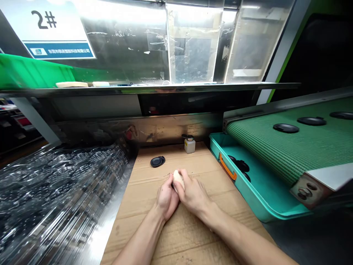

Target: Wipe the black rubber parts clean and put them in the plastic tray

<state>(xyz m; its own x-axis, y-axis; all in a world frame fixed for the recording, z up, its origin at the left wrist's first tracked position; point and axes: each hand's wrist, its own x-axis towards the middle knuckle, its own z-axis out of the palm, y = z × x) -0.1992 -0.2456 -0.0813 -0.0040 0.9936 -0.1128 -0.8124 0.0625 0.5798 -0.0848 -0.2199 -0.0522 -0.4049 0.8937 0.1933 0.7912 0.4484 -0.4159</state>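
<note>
Right hand (194, 193) clutches a rounded cream pad (178, 177) against the curled left hand (166, 199), whose hold's hidden, creased cardboard (220, 184) beneath!

Factory workstation on a line, by the look of it. Green ribbed conveyor belt (264, 147) past the right edge of the cardboard-topped bench (146, 187), carrying flat round black plastic parts (286, 128). Teal plastic bin (253, 200) under belt end. White sign (60, 27) reads "2#" above the long metal shelf (179, 88) beyond the far edge.
</note>
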